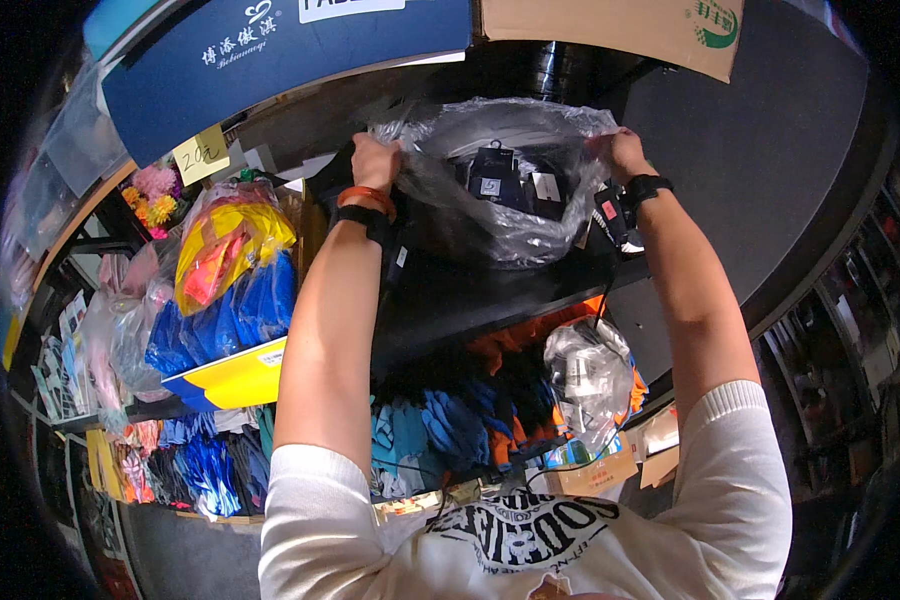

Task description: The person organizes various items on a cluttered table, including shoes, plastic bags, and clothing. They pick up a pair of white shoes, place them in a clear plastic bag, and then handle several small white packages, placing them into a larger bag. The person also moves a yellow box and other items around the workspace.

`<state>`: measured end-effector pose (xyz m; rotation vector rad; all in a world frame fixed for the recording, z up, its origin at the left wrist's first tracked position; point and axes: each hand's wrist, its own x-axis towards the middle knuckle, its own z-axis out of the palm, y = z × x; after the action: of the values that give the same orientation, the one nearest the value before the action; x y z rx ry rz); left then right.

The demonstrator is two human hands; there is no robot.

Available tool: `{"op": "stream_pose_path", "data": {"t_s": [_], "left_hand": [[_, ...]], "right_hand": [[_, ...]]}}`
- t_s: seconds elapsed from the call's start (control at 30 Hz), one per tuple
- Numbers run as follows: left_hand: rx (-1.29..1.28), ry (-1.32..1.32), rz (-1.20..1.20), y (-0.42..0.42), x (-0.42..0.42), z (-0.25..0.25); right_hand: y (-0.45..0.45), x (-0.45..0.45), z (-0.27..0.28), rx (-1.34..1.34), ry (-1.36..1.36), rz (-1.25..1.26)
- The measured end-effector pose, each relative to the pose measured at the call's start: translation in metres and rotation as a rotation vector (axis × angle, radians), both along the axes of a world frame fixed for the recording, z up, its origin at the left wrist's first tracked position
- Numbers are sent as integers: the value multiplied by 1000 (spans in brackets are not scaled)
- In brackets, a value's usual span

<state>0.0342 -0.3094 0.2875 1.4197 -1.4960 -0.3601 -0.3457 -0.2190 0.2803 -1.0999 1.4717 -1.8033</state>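
Note:
A clear plastic bag (517,244) is stretched wide between my two hands, its mouth facing up toward me. My left hand (376,161) grips the rim on the left, and my right hand (627,154) has the opposite rim bunched in its fingers. Inside lie dark packaged goods; one black card-headed pack (493,176) with a small hook shows on top, and a white label (546,187) is beside it. Just below my right wrist, a black item with a pink tag (607,210) rests outside the bag.
A dark blue box (285,56) and a cardboard box (607,30) stand beyond the bag. At left, blue packs (262,300) fill a yellow-edged carton (247,375), near a price card (200,154). Below the shelf hang gloves (457,427) and a filled plastic bag (589,375).

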Motion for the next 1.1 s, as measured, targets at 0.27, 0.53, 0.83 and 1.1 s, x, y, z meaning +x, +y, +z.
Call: {"op": "stream_pose_path", "data": {"t_s": [0.27, 0.53, 0.83, 1.1], "left_hand": [[-876, -562, -429, 105, -78, 17], [-130, -596, -241, 22, -77, -23], [55, -684, -259, -57, -58, -78], [16, -685, -319, -52, -42, -78]], "right_hand": [[56, 104, -2, -432, 1577, -397], [6, 54, -50, 319, 1716, -532], [-65, 8, -76, 73, 1446, -367], [-70, 5, -42, 88, -302, 265]]}}
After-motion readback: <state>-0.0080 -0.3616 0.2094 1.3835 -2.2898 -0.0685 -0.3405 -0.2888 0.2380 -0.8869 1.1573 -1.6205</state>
